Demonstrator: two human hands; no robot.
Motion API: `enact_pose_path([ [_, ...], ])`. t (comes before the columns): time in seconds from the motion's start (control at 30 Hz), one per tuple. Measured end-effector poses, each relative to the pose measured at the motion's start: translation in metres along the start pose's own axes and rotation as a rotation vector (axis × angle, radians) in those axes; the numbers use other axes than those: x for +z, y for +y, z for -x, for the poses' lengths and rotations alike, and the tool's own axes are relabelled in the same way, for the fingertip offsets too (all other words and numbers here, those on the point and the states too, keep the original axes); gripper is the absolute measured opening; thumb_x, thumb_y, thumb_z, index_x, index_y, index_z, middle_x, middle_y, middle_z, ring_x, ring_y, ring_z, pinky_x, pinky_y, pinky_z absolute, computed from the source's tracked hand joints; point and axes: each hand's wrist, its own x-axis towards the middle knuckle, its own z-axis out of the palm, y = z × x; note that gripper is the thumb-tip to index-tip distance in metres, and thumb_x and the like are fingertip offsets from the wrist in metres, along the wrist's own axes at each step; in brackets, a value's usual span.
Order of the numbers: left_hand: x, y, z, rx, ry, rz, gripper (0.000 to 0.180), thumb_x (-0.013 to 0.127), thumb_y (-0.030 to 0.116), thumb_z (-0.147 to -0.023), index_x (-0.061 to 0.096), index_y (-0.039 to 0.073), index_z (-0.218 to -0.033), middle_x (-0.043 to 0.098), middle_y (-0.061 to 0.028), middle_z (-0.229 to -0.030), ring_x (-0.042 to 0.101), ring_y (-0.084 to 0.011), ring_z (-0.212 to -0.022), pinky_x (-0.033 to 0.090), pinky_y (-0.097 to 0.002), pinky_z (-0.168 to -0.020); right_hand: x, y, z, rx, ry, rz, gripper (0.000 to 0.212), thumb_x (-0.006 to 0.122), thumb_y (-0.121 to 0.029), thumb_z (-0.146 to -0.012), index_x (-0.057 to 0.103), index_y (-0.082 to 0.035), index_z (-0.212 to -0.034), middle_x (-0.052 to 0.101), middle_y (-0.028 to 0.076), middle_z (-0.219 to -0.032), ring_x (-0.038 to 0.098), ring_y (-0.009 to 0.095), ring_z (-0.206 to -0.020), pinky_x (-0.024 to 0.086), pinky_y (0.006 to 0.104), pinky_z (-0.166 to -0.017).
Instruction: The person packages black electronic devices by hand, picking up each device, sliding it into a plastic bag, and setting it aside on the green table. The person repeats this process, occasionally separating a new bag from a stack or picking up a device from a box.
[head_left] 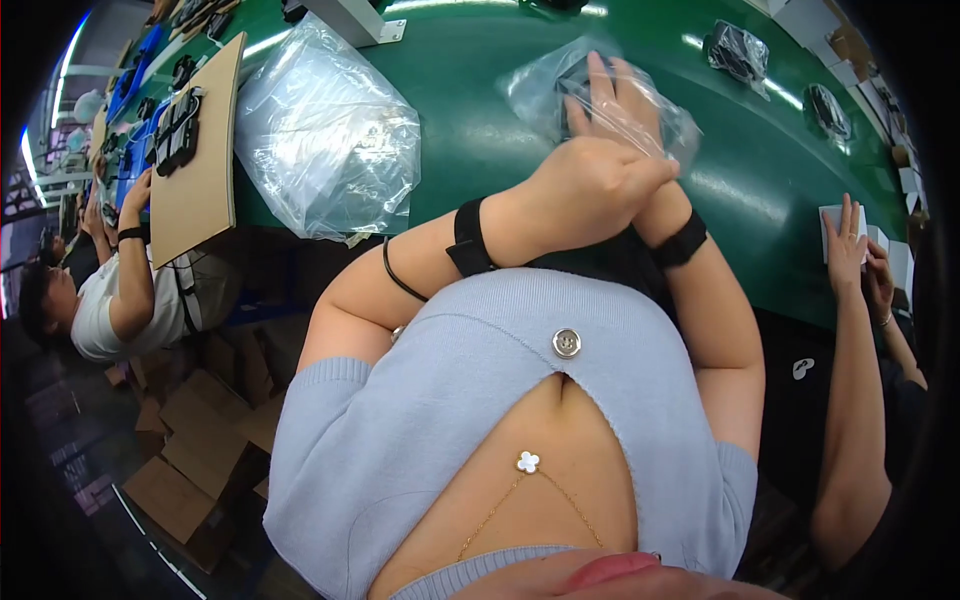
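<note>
Clear plastic bag [600,95] with a dark item inside is lying on the green tabletop [470,130], right of the big pile of empty bags [325,135]. Right hand [620,105] is pressing it flat, fingers spread, likely pinning it. Left hand [590,190] is closing in a fist over the right wrist; nothing visible in its grip.

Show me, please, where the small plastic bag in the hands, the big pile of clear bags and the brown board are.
small plastic bag [540,90], head view, on its crinkled left part
pile of clear bags [325,140], head view, on its middle
brown board [200,180], head view, on its bare lower face
</note>
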Motion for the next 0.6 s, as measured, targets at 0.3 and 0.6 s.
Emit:
enact_pose_path([
  [0.3, -0.036, -0.063, -0.002, -0.366, 0.218, -0.287, 0.029, 0.067, 0.02, -0.08, 0.058, 0.001, -0.1, 0.059, -0.0104, -0.071, 0.06, -0.0216, -0.063, 0.048, -0.0297, -0.056, -0.016, 0.012, -0.002, -0.105, 0.03, 0.179, 0.053, 0.064, -0.028, -0.081, 0.049, -0.001, -0.125, 0.043, 0.031, -0.123, 0.044, 0.045, -0.112, 0.039, 0.0476, -0.096],
  [0.6, -0.025, -0.117, 0.01, -1.061, 0.051, 0.454, 0.037, 0.059, 0.013, -0.086, 0.044, -0.001, -0.117, 0.06, -0.005, -0.075, 0.057, -0.011, -0.066, 0.045, -0.0229, -0.059, -0.025, 0.036, 0.01, 0.012, -0.025, 0.149, 0.05, 0.063, -0.021, -0.084, 0.047, -0.005, -0.129, 0.039, 0.024, -0.134, 0.044, 0.039, -0.119, 0.039, 0.0416, -0.099],
])
